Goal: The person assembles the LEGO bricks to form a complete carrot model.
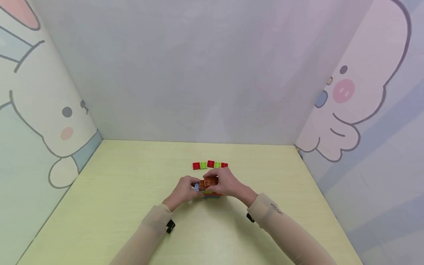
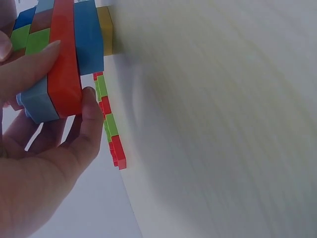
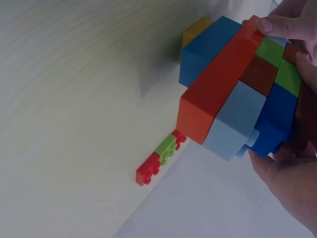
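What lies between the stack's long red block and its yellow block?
A blue block lies between the long red block and the yellow block; both wrist views show it.

Left hand [image 1: 183, 190]: lower centre of the frame, gripping
Right hand [image 1: 228, 183]: just beside it, gripping too
Arms [image 1: 140, 237]: angled inward from bottom edge

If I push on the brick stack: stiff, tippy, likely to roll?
The brick stack is probably stiff, since its blocks sit close together. It may tip if pushed high: the long red brick overhangs the blue brick beneath it. Flat sides make rolling unlikely.
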`<state>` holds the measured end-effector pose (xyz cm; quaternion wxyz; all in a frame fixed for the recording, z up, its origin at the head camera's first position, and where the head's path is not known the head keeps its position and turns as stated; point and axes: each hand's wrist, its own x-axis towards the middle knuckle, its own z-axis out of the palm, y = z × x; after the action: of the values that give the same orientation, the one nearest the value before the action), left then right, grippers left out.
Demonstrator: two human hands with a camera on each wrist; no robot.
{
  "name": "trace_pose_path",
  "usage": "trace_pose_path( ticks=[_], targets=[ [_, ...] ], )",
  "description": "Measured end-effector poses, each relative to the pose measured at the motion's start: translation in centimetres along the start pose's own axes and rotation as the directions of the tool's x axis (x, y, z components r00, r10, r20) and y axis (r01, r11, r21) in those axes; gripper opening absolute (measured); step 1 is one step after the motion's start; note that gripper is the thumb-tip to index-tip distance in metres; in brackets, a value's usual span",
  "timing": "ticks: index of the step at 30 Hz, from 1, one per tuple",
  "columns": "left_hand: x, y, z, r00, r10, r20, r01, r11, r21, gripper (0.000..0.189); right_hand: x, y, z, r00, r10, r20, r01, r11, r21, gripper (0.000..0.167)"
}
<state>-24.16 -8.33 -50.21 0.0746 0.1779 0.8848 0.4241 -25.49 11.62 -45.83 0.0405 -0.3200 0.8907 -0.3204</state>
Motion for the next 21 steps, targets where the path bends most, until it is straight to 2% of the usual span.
trace_pose_path(
  ticks=[9, 21],
  targets=[
    [0.1, -0.4, 0.1, 1.000, -0.011, 0.001, 0.011, 1.000, -0.013, 0.030, -0.1, 0.9, 0.3, 1.000, 0.010, -0.012, -0.009, 0.998, 0.055, 0.037],
    [0.0, -0.2, 0.1, 0.999, -0.052, 0.004, 0.052, 0.998, -0.029, 0.037, -2.0, 3.7, 0.8, 0.991, 0.114, -0.076, -0.102, 0.984, 0.146, 0.041]
  ],
)
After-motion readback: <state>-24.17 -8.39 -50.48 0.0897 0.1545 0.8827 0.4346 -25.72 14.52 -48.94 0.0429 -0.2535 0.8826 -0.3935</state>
